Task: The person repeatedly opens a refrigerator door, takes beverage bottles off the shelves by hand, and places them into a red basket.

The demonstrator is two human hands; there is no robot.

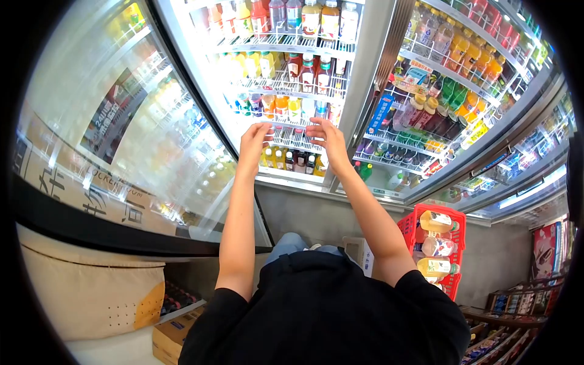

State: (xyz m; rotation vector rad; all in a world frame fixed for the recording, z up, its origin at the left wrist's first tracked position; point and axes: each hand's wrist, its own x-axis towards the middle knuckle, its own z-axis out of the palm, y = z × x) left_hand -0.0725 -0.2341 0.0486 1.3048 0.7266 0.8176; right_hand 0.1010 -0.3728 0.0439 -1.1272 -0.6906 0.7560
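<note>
Both hands reach forward at the lower part of a lit drinks fridge, with a space between them. My left hand (255, 146) is near the left side of a wire shelf (293, 137), fingers loosely curved and nothing seen in them. Opposite it, my right hand (330, 141) is open, its bent fingers pointing inward and holding nothing visible. A row of orange and yellow drinks (281, 108) stands on the shelf just beyond the hands. Below them, small yellow bottles (280, 159) and dark bottles (300, 162) line the bottom level.
The glass fridge door (152, 121) stands swung out on my left. A red basket (462, 243) holding several bottles is on the floor at right. Closed fridge doors with drinks (450, 91) continue to the right. A cardboard box (173, 334) lies at lower left.
</note>
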